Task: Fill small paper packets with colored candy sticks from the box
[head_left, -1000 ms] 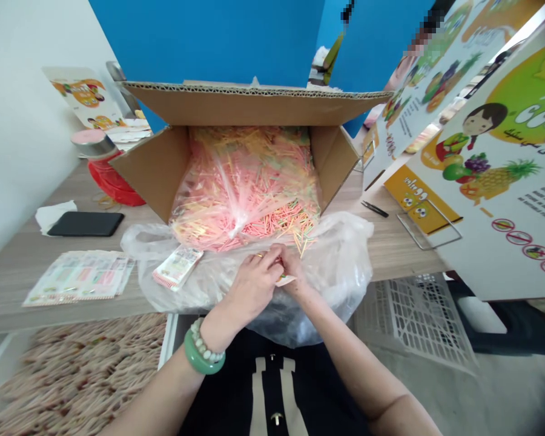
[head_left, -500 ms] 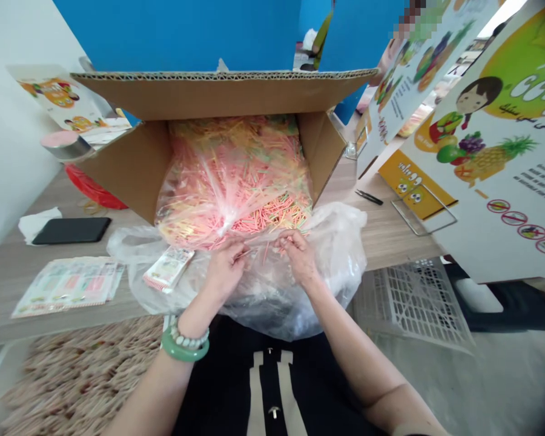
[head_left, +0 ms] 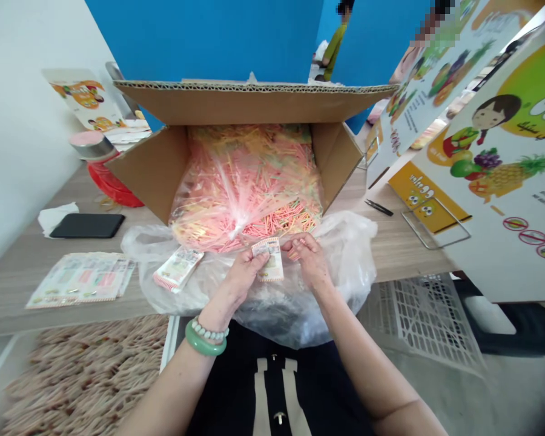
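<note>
My left hand (head_left: 243,274) pinches a packet (head_left: 275,266), right hand (head_left: 314,260) pinching pink sticks (head_left: 294,252) I think, so probably lining up, which wants steadiness.

Workshop: bulk sticks (head_left: 267,184), packets (head_left: 178,267), crate (head_left: 429,318)

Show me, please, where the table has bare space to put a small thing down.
Right: bare wood between the plastic bag and the big printed box, in front of the black tool. Left: a narrow strip between the phone and the printed sheets. Crowded: the middle, with packet stack, left hand and right hand over the bag.
</note>
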The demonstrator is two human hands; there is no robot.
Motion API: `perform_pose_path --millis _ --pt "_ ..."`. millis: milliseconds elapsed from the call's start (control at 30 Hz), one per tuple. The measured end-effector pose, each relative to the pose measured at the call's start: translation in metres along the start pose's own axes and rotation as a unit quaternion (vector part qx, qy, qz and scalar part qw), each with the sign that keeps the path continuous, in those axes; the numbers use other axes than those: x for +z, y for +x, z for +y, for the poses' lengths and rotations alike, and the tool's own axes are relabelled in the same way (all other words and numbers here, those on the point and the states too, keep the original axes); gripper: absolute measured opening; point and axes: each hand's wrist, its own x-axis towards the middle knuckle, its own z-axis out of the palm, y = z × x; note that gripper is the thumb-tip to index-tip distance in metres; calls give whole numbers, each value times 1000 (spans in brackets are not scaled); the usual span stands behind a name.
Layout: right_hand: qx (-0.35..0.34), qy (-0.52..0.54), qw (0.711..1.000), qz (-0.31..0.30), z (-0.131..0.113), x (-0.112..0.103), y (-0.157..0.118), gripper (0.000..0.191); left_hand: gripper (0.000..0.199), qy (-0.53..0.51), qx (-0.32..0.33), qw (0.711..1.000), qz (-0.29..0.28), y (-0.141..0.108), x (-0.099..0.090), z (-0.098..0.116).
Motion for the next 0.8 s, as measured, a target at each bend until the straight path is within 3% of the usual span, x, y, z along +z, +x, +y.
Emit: perform_pose_path --millis 200,367,667,800 --pt "25 174 984 5 -22 5 4 15 34 -1 -26 999 23 1 4 0" --pt "41 240 970 9 -31 8 7 18 31 55 -14 998 15 3 1 -9" --pt "12 202 979 -9 -66 36 3 16 33 181 -4 983 19 4 -4 -7" --pt "-11 128 992 -18 -68 50 -1 16 38 201 -19 979 15 2 0 -1"
